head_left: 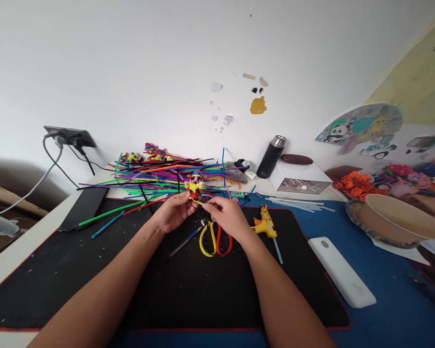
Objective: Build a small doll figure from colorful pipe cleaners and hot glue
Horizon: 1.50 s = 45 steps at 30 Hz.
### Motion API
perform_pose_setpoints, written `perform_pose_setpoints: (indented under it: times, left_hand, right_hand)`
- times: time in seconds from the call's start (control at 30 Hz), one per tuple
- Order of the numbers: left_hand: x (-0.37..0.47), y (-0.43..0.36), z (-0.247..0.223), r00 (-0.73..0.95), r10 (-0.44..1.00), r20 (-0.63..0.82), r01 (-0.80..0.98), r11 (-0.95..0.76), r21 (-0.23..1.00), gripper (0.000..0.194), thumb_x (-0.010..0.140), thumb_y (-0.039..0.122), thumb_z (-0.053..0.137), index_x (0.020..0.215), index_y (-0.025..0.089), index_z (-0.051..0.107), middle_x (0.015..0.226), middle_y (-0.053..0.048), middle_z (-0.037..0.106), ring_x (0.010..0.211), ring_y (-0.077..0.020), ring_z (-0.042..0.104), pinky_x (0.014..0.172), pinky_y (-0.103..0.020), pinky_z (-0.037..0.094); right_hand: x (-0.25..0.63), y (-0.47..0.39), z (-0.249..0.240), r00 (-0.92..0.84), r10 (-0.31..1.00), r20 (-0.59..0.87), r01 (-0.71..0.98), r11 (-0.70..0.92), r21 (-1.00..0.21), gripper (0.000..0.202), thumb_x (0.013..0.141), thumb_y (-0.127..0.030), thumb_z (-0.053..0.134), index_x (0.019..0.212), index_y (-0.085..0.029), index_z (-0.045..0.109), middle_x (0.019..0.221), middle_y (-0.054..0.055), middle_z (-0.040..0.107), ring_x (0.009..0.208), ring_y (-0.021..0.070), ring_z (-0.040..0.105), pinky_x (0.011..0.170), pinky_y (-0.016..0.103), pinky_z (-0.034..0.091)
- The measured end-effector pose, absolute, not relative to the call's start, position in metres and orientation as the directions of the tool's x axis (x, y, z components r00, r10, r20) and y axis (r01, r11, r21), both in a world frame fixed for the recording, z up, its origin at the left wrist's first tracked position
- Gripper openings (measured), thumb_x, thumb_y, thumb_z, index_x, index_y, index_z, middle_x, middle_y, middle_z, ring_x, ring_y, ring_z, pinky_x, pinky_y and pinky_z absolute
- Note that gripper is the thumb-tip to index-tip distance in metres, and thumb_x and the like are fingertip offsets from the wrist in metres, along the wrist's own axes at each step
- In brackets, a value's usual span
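Note:
A small pipe-cleaner doll (pixel 195 185) with a yellow top, red lower part and blue-and-red headpiece stands upright in the fingers of my left hand (pixel 176 211). From its base a short yellow pipe cleaner (pixel 199 203) runs toward my right hand (pixel 224 216), whose thumb and fingertips pinch its end. Both hands are closed and close together above the black mat. Just below them lie scissors (pixel 208 244) with one yellow and one red handle, their blades hidden by my right hand. Left of the scissors is a dark pen (pixel 184 243).
Many coloured pipe cleaners (pixel 159 174) are heaped along the wall. A yellow glue gun (pixel 265 223) lies right of my hands. Further right are a white power bank (pixel 342 272) and a beige bowl (pixel 402 220). A black thermos (pixel 271 157) leans at the back; a phone (pixel 83 208) lies left.

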State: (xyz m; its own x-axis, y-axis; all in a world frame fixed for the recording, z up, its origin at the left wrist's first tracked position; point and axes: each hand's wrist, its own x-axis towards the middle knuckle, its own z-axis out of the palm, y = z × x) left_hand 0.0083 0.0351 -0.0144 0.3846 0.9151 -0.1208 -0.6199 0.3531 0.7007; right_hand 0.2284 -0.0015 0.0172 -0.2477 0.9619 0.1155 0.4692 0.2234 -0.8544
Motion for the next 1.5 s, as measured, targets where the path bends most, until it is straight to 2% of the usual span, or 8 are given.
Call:
perform_pose_setpoints:
  times: [0.2,0.63,1.03,1.5]
  left_hand:
    - [0.0031,0.0379,-0.0114,0.356,0.924,-0.141,-0.612,0.345,0.712,0.009,0.087,0.016,0.086,0.088,0.010,0.079,0.079,-0.009,0.079,0.069,-0.0161,0.075,0.070,-0.023,0.064]
    - [0.0025,0.0330,-0.0076,0.414,0.901,-0.131,-0.585,0.373,0.720,0.014,0.082,0.013,0.089,0.093,0.009,0.081,0.083,-0.010,0.079,0.071,-0.0163,0.075,0.071,-0.023,0.065]
    - [0.0033,0.0326,-0.0141,0.468,0.875,-0.122,-0.555,0.398,0.731,0.019,0.080,0.017,0.094,0.089,0.010,0.079,0.083,-0.009,0.079,0.073,-0.0180,0.078,0.071,-0.023,0.064]
    - [0.0058,0.0315,-0.0137,0.467,0.878,-0.105,-0.560,0.385,0.734,0.014,0.083,0.014,0.091,0.089,0.011,0.078,0.084,-0.009,0.079,0.074,-0.0174,0.079,0.072,-0.023,0.065]
  right_hand:
    - [0.2281,-0.0045,0.0244,-0.259,0.956,0.135,0.480,0.248,-0.841,0.025,0.102,-0.045,0.068,0.093,-0.023,0.078,0.072,-0.001,0.069,0.065,0.0165,0.059,0.064,0.029,0.039]
    - [0.2290,-0.0038,0.0268,-0.237,0.953,0.187,0.501,0.285,-0.817,0.025,0.103,-0.042,0.068,0.093,-0.023,0.080,0.076,0.000,0.073,0.068,0.0162,0.059,0.065,0.029,0.038]
    - [0.2284,-0.0043,0.0265,-0.184,0.965,0.189,0.488,0.257,-0.834,0.019,0.101,-0.036,0.070,0.093,-0.023,0.080,0.080,0.001,0.076,0.070,0.0169,0.064,0.067,0.029,0.040]
    - [0.2268,-0.0027,0.0206,-0.190,0.965,0.181,0.497,0.254,-0.830,0.023,0.102,-0.040,0.066,0.093,-0.023,0.079,0.078,0.001,0.075,0.070,0.0188,0.064,0.066,0.029,0.041]
